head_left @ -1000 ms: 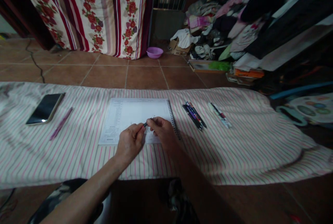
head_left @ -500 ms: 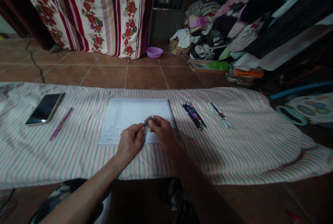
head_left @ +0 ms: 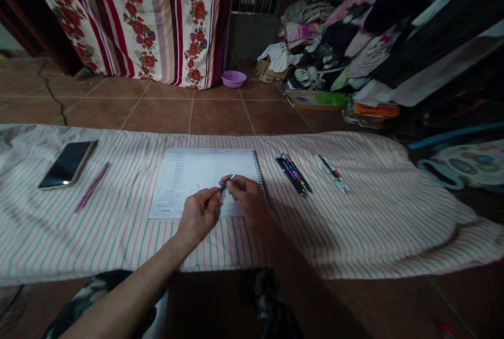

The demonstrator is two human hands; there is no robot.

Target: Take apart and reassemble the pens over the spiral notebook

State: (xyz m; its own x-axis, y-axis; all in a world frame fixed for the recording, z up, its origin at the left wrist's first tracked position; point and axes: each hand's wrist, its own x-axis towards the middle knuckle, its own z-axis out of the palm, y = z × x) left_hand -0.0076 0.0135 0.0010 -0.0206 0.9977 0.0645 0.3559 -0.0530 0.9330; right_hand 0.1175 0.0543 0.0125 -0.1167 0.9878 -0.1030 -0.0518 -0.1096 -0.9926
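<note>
Above the lower part of a spiral-bound notebook (head_left: pixel 214 163), both hands meet at a slim dark pen (head_left: pixel 223 187). My left hand (head_left: pixel 200 212) pinches its lower end between thumb and fingers. The fingers of my right hand (head_left: pixel 250 197) close around the upper end, where a small pale tip shows. Much of the pen is hidden by the fingers. The notebook lies open, with printed lines down its left side and a spiral along its right edge.
A bundle of pens (head_left: pixel 293 173) and some white pens (head_left: pixel 333 173) lie to the right. At left are a purple pen (head_left: pixel 92 188) and a phone (head_left: pixel 69 165). Everything rests on a striped cloth (head_left: pixel 129 244). A purple basin (head_left: pixel 233 80) stands on the floor beyond.
Both hands have shifted very slightly to the right with the pen between them, and the right fingers have moved a little on it. Everything on the cloth has stayed in place.
</note>
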